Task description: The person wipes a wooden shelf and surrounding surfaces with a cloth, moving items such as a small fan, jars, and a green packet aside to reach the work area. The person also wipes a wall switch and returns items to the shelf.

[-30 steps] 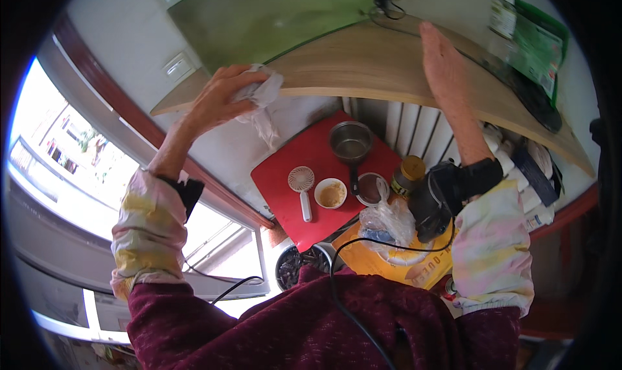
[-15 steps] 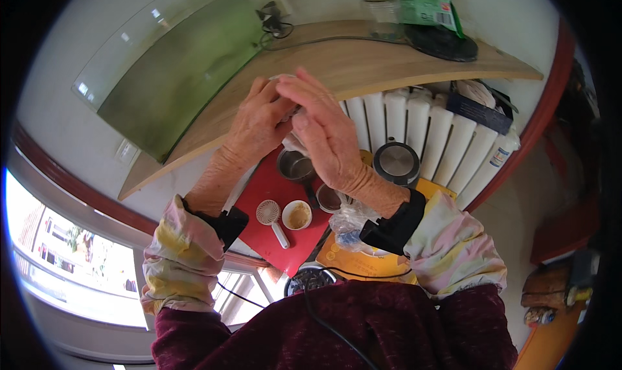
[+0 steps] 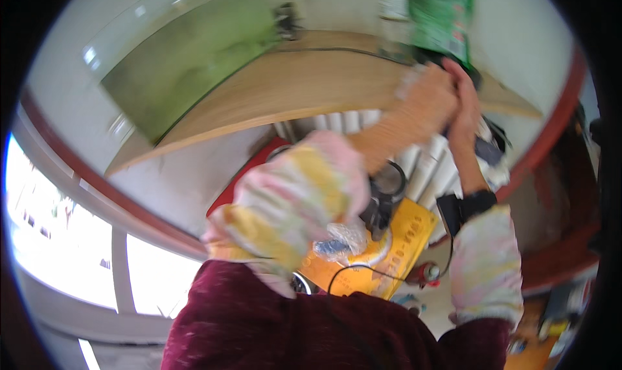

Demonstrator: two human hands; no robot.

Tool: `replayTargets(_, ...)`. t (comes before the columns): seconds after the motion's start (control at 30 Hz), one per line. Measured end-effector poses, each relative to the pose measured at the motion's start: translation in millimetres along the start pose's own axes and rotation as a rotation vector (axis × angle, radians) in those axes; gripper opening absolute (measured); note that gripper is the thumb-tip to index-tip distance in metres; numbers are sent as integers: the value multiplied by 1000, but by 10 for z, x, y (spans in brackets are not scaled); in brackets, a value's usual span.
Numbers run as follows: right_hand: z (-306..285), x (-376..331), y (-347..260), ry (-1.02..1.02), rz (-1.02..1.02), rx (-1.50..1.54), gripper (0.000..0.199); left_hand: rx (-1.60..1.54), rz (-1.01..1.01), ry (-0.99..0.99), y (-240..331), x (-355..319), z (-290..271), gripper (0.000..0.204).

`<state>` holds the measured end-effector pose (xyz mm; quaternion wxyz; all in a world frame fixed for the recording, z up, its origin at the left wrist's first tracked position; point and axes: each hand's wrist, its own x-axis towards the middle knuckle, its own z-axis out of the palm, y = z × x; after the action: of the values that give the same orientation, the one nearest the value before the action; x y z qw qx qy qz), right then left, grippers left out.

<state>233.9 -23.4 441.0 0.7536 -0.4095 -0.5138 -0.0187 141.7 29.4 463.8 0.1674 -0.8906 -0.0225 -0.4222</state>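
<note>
Both hands are together above the right part of a wooden shelf [image 3: 311,78], smeared by motion. My left hand [image 3: 424,107] is closed, its fingers curled round something whitish and crumpled [image 3: 408,80] that pokes out on the far left side; its kind cannot be told. My right hand [image 3: 465,107] leans against the left one with its fingers stretched upward, and nothing shows in its grip. A green bag [image 3: 439,20] and a clear glass jar [image 3: 394,36] stand just beyond the hands. My left forearm crosses over the things below and hides most of the red mat [image 3: 243,175].
A greenish glass tank [image 3: 194,62] stands at the shelf's left. Below are a white radiator [image 3: 427,175], a dark-handled pot [image 3: 382,211], a yellow box [image 3: 408,240], a clear plastic bag [image 3: 346,239] and a red can [image 3: 426,273]. A cable runs across the box.
Both hands have moved right together, from the shelf's middle toward the green bag. My left arm now covers the bowl and small fan seen before. The view has shifted too.
</note>
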Motion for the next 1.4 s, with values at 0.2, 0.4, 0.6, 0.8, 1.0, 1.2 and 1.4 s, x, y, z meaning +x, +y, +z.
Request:
replayTargets(0.2, 4, -12, 53, -48, 138, 23, 53, 77, -52, 6, 4, -118, -154, 17)
replayTargets(0.4, -73, -17, 38, -161, 0, -256, 56, 18, -225, -74, -414, -756, -985, 23)
replayTargets(0.6, 264, -115, -162, -181, -60, -488, 52, 98, -418, -49, -913, -1716, -1965, 38)
replayTargets(0.8, 1499, -400, -597, -464, -355, -494, 40, 227, -709, -140, -1422, -2645, -2886, 42)
replayTargets(1.0, 2718, -410, -957, -720, -455, -522, 42, 189, -758, 47, -1456, -3294, -3446, 40)
replayTargets(1.2, 3179, -455, -749, -790, -337, -522, 49, -148, -1296, 300, -1509, -3778, -4218, 34)
replayTargets(1.4, 3104, -518, -696, -799, -233, -500, 54, 220, -1400, 441, -2002, -4108, -4925, 49)
